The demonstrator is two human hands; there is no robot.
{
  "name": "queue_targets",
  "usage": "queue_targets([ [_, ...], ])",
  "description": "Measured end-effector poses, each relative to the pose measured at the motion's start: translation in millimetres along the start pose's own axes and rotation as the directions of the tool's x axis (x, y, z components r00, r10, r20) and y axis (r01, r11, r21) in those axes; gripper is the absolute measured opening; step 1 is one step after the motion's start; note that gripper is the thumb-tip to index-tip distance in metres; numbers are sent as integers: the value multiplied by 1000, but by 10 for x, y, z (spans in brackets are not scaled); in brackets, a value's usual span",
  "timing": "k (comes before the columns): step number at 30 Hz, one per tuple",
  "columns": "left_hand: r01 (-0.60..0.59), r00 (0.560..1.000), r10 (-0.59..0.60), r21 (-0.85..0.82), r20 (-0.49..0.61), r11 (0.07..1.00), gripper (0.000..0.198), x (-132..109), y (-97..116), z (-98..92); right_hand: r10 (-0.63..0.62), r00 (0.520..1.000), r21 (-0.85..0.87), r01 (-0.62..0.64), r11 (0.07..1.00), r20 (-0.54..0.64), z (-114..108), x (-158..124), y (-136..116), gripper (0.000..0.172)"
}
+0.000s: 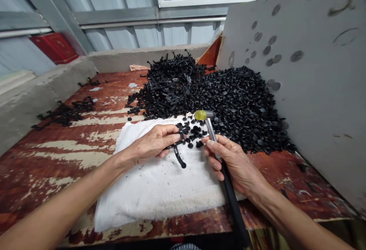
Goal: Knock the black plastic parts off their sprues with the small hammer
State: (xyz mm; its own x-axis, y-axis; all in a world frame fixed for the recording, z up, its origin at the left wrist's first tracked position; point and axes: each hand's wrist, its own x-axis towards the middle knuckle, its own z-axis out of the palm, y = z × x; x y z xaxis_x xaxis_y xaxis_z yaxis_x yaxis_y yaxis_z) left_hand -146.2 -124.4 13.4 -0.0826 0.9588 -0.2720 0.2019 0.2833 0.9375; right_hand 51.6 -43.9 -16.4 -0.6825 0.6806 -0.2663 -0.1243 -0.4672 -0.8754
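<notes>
My left hand (156,142) is closed on a black branched part (179,157), pinching it between thumb and fingers over a folded white cloth (160,194). One curved arm of the part points down toward the cloth. My right hand (231,154) grips a mallet (210,129) with a metal neck and a black handle. The mallet's yellow face (200,115) is raised and points left, apart from the part. Several small black round-headed pieces (196,131) lie on the cloth between my hands.
Behind the cloth, black branched pieces (171,86) are heaped beside a large pile of round-headed pieces (237,109). A grey board (309,82) stands along the right. More black pieces (67,112) lie left on the worn red-brown table (57,173). A red box (54,48) sits on the ledge.
</notes>
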Motion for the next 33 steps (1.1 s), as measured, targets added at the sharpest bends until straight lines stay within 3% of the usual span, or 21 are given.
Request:
queue_targets([
  [6, 14, 995, -23, 95, 95, 995, 29, -40, 97, 77, 17, 1000, 17, -18, 1000, 14, -5, -4, -10, 36],
  [11, -10, 999, 11, -40, 43, 999, 30, -88, 55, 14, 14, 1000, 28, -14, 1000, 24, -26, -16, -10, 35],
  [19, 189, 981, -183, -148, 58, 971, 35, -160, -101, 30, 42, 999, 14, -42, 999, 35, -24, -17, -18, 32],
  [33, 284, 958, -283, -220, 35, 933, 29, -98, -81, 83, 51, 998, 3, -51, 999, 49, -34, -17, -14, 31],
])
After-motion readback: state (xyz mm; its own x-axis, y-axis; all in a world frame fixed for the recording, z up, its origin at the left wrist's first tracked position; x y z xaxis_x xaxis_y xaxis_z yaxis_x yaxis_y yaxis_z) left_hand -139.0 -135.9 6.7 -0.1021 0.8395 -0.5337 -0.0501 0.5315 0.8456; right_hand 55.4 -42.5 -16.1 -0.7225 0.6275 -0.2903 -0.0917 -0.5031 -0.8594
